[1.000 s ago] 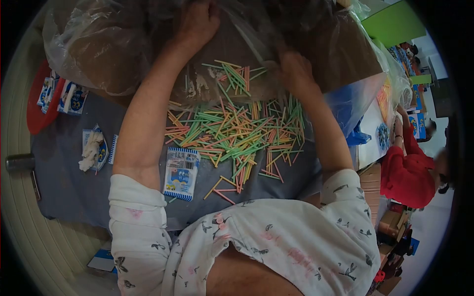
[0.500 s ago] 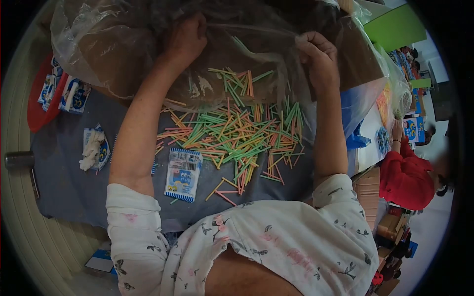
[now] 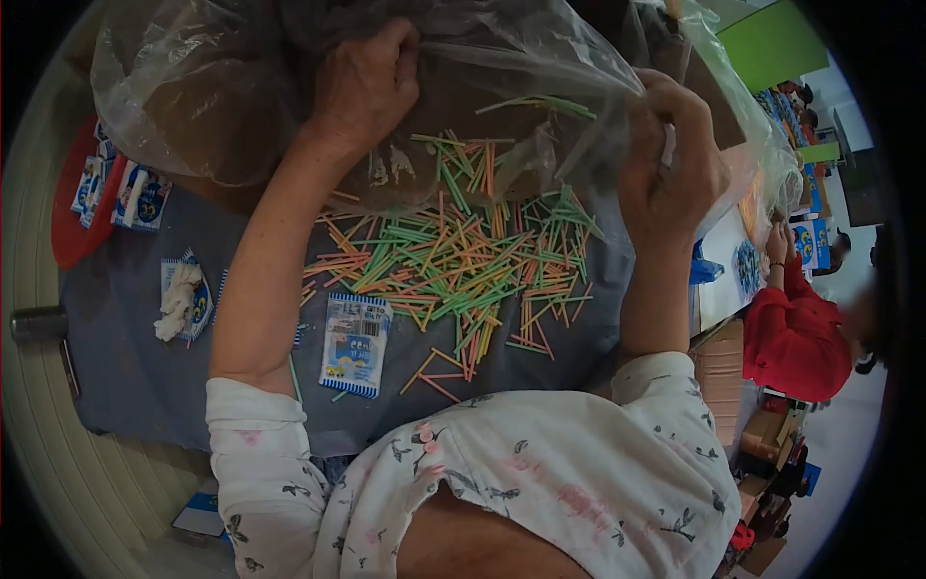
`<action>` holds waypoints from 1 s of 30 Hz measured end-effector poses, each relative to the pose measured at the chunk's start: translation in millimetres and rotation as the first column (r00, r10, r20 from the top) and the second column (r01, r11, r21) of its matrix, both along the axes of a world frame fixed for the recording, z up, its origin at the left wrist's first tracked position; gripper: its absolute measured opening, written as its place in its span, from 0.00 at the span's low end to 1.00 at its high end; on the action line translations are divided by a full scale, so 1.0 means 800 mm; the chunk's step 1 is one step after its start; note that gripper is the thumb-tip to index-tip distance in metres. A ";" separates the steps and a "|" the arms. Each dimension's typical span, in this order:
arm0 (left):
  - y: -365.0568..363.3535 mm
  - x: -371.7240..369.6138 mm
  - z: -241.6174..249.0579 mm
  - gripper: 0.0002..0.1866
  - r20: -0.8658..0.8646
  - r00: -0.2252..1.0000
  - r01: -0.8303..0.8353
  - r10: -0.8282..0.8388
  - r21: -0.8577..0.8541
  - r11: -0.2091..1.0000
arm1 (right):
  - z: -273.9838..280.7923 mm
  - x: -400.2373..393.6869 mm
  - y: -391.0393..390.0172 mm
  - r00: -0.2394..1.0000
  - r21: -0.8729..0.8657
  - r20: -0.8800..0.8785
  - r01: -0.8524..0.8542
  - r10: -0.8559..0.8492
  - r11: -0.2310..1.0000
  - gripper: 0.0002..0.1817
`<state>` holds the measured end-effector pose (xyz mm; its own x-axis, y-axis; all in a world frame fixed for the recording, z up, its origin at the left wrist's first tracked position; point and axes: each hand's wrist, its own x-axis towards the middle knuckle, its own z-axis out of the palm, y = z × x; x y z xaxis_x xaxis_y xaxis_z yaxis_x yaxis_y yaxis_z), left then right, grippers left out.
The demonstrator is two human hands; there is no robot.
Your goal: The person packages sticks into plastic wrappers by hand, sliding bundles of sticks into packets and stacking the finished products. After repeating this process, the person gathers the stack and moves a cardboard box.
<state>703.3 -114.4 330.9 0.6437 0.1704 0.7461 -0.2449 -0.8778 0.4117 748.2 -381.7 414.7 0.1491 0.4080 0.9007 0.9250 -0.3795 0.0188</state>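
Note:
My left hand (image 3: 365,92) is closed, gripping the clear plastic bag (image 3: 183,106) near the top of the view. At the upper right, my right hand (image 3: 670,159) pinches another stretch of the same bag, pulling its film taut. Below and between them lies a loose pile of thin pink, green, yellow and orange sticks (image 3: 453,256). A few green sticks (image 3: 545,102) show through the film near my right hand. Nearer my body, a blue and white printed packet (image 3: 353,344) lies on the grey cloth (image 3: 260,425).
At the left stand a red basin (image 3: 72,212) with packets in it and an opened packet (image 3: 196,280) with a crumpled white wad (image 3: 179,302). A dark cylinder (image 3: 39,323) sits at the cloth's edge. A person in red (image 3: 796,338) works at the right.
My right hand has moved right and toward me, drawing the film with it. My left hand has shifted slightly right. The green sticks in the bag have slid right.

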 end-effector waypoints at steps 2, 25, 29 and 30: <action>-0.003 -0.010 0.007 0.06 0.059 0.998 0.006 -0.008 0.040 0.999 | -0.004 0.002 -0.014 0.998 -0.056 0.067 -0.017 0.020 0.998 0.07; 0.026 0.009 0.002 0.09 -0.037 0.998 -0.061 0.058 -0.104 0.993 | -0.066 -0.057 -0.029 0.875 -0.150 -0.052 -0.484 0.482 0.862 0.14; 0.019 0.017 0.004 0.09 -0.055 0.998 -0.044 0.040 -0.078 0.996 | -0.098 -0.030 0.056 0.949 -0.461 -0.168 -0.314 0.265 0.830 0.21; 0.016 0.017 0.004 0.10 -0.058 0.997 -0.046 0.041 -0.074 0.996 | -0.110 -0.023 0.065 0.966 -0.465 -0.228 -0.219 0.124 0.858 0.24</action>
<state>716.8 -101.8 334.1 0.6750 0.2531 0.6930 -0.1818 -0.8533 0.4887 729.4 -329.4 326.8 0.1790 0.8177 0.5472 0.9792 -0.2019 -0.0185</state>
